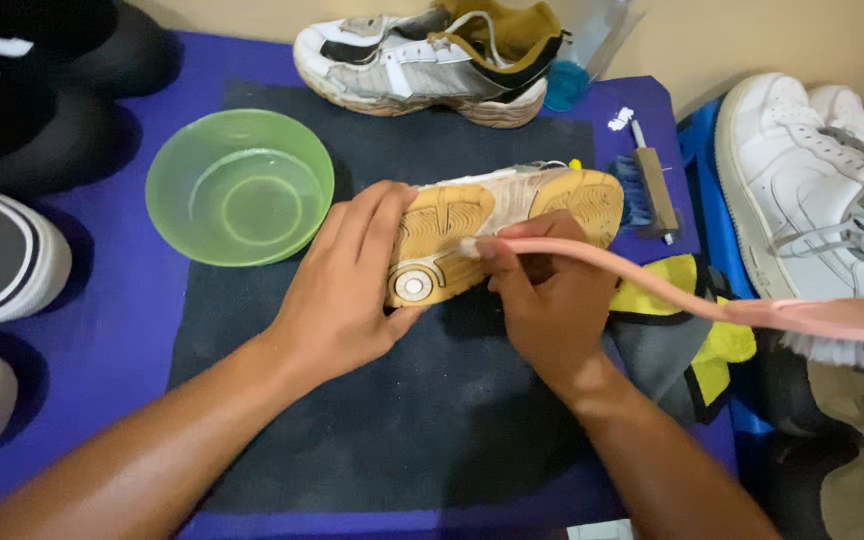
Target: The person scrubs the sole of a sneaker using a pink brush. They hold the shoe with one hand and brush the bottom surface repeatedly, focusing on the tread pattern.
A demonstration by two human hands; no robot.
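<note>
Two hands work: left hand [352, 285] grips a rubbery tan-soled shoe [502, 225], right hand [547, 300] clasps a slim pink brush [712, 305].

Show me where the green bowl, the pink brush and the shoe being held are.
green bowl [177, 215]: head view, on its left inner wall.
pink brush [652, 285]: head view, on the middle of its long handle.
shoe [492, 205]: head view, on the upturned yellow sole.

no packages, labels, signs or screens visible
</note>
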